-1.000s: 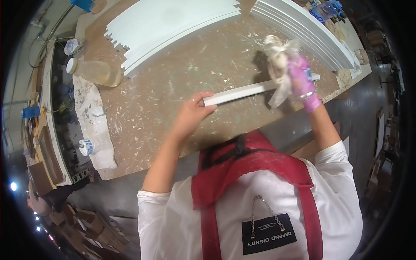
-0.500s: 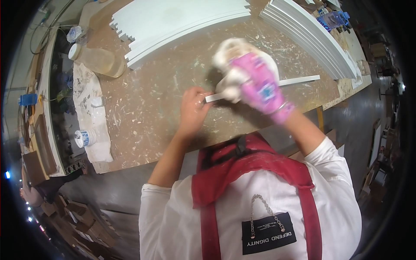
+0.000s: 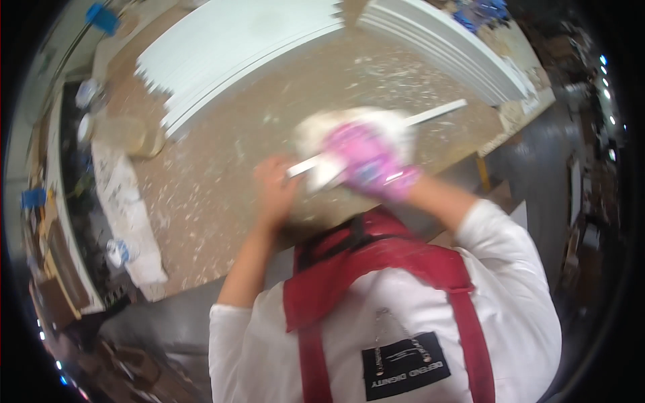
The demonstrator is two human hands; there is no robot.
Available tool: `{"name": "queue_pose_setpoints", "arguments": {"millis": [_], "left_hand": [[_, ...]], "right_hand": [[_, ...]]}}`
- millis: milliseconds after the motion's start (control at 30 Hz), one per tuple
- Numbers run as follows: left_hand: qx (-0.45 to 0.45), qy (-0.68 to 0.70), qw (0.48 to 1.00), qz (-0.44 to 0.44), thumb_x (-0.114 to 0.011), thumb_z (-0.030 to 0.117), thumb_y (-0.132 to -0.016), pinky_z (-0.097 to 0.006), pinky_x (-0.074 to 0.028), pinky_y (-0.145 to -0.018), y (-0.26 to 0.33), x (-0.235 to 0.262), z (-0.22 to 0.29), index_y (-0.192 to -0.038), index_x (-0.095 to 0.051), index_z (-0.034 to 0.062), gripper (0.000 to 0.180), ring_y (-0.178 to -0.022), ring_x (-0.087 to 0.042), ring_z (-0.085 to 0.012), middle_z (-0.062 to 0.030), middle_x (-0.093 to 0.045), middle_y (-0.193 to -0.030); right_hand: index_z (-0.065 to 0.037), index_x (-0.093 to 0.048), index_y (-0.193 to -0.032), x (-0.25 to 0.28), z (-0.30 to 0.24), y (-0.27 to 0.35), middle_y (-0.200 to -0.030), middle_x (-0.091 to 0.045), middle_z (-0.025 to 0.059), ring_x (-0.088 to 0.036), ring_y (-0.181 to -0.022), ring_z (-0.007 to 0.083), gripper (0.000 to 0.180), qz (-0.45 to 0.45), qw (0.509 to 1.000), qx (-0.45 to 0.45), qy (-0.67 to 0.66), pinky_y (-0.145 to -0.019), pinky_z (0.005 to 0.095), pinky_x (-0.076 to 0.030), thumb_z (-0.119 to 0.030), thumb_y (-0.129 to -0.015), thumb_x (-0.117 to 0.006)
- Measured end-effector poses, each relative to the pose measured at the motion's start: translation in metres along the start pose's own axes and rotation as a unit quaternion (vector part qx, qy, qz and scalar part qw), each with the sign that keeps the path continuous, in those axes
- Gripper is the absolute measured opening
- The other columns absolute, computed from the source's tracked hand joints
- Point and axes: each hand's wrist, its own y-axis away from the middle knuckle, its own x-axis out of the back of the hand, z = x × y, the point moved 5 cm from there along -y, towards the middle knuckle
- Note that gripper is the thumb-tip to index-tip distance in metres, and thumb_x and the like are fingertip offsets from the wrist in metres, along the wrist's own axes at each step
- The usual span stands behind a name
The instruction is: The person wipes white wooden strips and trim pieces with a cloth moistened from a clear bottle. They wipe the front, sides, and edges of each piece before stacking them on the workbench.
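A narrow white strip (image 3: 437, 112) lies at a slant above the worktable (image 3: 215, 181). At its near left end is my bare left hand (image 3: 274, 191), blurred, with fingers closed on that end. My right hand (image 3: 368, 161), in a pink glove, grips a bunched whitish rag (image 3: 310, 131). The rag is wrapped over the middle of the strip and covers that stretch. Beyond the glove the strip's far right end shows bare.
A stack of white slats (image 3: 242, 47) lies at the back, and another stack of long white pieces (image 3: 443, 50) at the back right. On the left are a jar of pale liquid (image 3: 134, 136), a stained white cloth (image 3: 124, 201) and a small white-and-blue container (image 3: 119, 252).
The whole view has shifted. My right hand with the rag has come nearer and leftward along the strip, closer to my left hand. The left hand still has the strip's end.
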Motion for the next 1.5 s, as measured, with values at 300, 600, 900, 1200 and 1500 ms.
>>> {"name": "queue_pose_setpoints", "arguments": {"millis": [300, 600, 900, 1200, 1500], "left_hand": [[0.046, 0.017, 0.998, -0.037, -0.072, 0.008, -0.074, -0.040, -0.041, -0.079, -0.009, 0.013, 0.018, -0.090, -0.064, 0.0014, 0.019, -0.089, -0.052, -0.0320, -0.0123, -0.057, -0.091], [0.069, 0.007, 0.997, -0.045, -0.073, 0.009, -0.073, -0.040, -0.040, -0.078, -0.015, 0.013, 0.024, -0.088, -0.063, 0.0019, 0.020, -0.089, -0.049, -0.0326, -0.0124, -0.056, -0.091], [0.048, -0.032, 0.996, -0.062, -0.074, 0.018, -0.075, -0.041, -0.041, -0.075, -0.013, 0.014, 0.018, -0.089, -0.064, 0.0021, 0.024, -0.083, -0.051, -0.0332, -0.0143, -0.058, -0.086], [0.391, 0.333, 0.848, -0.126, -0.068, 0.017, -0.083, -0.027, -0.044, -0.057, 0.002, 0.016, 0.019, -0.094, -0.059, -0.0031, 0.025, -0.064, -0.057, -0.0113, -0.0020, -0.059, -0.071], [0.434, 0.414, 0.789, -0.133, -0.063, 0.021, -0.090, -0.019, -0.039, -0.049, 0.014, 0.010, 0.010, -0.106, -0.056, 0.0012, 0.026, -0.059, -0.060, -0.0104, -0.0073, -0.065, -0.074]], "right_hand": [[-0.010, -0.062, -0.103, 0.057, 0.142, 0.064, -0.092, -0.060, 0.0139, -0.059, -0.085, 0.0275, 0.045, 0.034, 0.957, -0.264, 0.116, -0.078, 0.0408, -0.046, -0.044, -0.073, -0.067], [-0.012, -0.059, -0.111, 0.139, 0.199, 0.129, -0.087, -0.062, 0.0054, -0.059, -0.079, 0.0176, 0.037, 0.305, 0.915, -0.262, 0.025, -0.071, 0.0342, -0.049, -0.038, -0.085, -0.059], [-0.006, -0.061, -0.087, 0.074, 0.151, 0.089, -0.079, -0.060, 0.0114, -0.058, -0.070, 0.0242, 0.025, 0.220, 0.946, -0.158, 0.178, -0.067, 0.0385, -0.048, -0.026, -0.074, -0.069], [-0.013, -0.055, -0.124, 0.073, 0.031, 0.021, -0.119, -0.057, 0.0137, -0.056, -0.109, 0.0303, 0.057, 0.156, 0.985, -0.070, 0.028, -0.098, 0.0427, -0.043, -0.042, -0.077, -0.068], [-0.009, -0.059, -0.104, 0.050, 0.152, 0.093, -0.092, -0.059, 0.0112, -0.059, -0.089, 0.0267, 0.037, 0.202, 0.939, -0.227, 0.159, -0.077, 0.0389, -0.048, -0.037, -0.080, -0.068]]}}
